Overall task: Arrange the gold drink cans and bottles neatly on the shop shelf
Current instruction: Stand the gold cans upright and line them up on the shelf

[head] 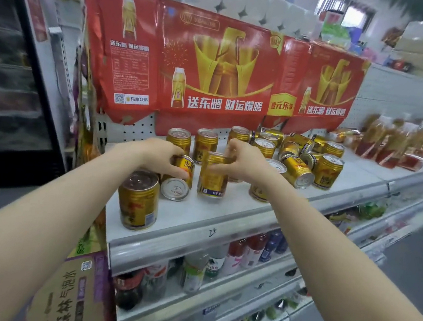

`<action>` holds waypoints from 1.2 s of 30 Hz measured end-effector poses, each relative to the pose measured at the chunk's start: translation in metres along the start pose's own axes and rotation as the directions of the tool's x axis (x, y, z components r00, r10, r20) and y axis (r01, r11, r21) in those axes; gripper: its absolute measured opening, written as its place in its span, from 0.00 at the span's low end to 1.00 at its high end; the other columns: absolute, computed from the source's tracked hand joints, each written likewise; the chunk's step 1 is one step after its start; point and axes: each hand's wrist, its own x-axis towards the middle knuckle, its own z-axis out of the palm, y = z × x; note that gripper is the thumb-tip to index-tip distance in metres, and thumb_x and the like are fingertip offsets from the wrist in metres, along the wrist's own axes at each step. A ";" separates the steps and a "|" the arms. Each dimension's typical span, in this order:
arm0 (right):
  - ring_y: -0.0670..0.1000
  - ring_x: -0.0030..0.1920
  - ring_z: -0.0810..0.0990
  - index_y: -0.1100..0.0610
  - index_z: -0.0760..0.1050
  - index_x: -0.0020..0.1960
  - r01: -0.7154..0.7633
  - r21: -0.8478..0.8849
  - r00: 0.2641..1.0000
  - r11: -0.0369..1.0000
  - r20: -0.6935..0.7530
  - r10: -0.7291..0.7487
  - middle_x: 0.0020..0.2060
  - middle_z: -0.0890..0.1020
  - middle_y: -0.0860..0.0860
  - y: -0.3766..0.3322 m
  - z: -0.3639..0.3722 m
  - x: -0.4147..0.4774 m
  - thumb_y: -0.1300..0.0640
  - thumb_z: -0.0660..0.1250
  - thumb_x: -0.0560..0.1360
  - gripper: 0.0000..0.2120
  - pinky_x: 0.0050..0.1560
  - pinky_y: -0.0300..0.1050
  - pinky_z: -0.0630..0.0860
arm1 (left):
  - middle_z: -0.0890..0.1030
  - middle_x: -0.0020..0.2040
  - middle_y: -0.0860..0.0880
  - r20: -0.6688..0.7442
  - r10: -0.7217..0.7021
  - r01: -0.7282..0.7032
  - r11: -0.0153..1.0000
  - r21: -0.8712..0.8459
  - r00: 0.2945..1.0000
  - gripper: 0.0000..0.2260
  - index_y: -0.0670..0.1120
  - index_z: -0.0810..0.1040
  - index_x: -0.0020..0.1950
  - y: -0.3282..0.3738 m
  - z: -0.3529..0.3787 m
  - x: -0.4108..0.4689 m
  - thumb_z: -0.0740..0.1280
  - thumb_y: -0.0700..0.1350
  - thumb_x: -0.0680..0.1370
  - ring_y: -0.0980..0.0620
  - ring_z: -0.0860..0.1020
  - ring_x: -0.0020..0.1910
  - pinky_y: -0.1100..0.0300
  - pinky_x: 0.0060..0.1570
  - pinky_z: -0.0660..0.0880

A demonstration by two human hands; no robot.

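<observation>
Both your hands are gripping cans mid-frame: left hand [158, 155], lying can [183, 167], axis pointing down-frame; right hand [242, 161], upright can [212, 177].

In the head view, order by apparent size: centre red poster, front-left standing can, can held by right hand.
Centre red poster
Front-left standing can, nearest the camera
Held can in the right hand; real sizes probably equal
</observation>
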 end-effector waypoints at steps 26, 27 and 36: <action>0.55 0.63 0.74 0.56 0.68 0.70 0.556 -0.404 0.811 0.726 0.073 -0.581 0.65 0.75 0.53 -0.038 0.069 0.014 0.47 0.77 0.70 0.34 0.58 0.49 0.73 | 0.73 0.72 0.49 -0.327 -0.159 0.027 0.927 -0.374 0.932 0.28 0.50 0.68 0.75 -0.068 0.021 -0.038 0.70 0.54 0.76 0.47 0.70 0.70 0.53 0.66 0.68; 0.55 0.61 0.75 0.56 0.67 0.69 0.511 -0.323 0.844 0.797 0.012 -0.536 0.62 0.76 0.53 -0.041 0.067 0.014 0.47 0.76 0.70 0.33 0.56 0.48 0.73 | 0.73 0.72 0.49 -0.336 -0.161 0.021 0.922 -0.386 0.928 0.28 0.50 0.69 0.74 -0.068 0.022 -0.038 0.70 0.53 0.76 0.47 0.70 0.70 0.53 0.66 0.68; 0.56 0.59 0.72 0.55 0.72 0.66 0.284 -0.501 0.929 0.818 -0.068 -0.364 0.58 0.80 0.53 -0.052 0.070 0.024 0.32 0.64 0.74 0.31 0.59 0.54 0.70 | 0.72 0.72 0.48 -0.375 -0.162 0.003 0.921 -0.390 0.913 0.27 0.48 0.69 0.74 -0.070 0.029 -0.040 0.69 0.54 0.77 0.46 0.69 0.71 0.50 0.69 0.67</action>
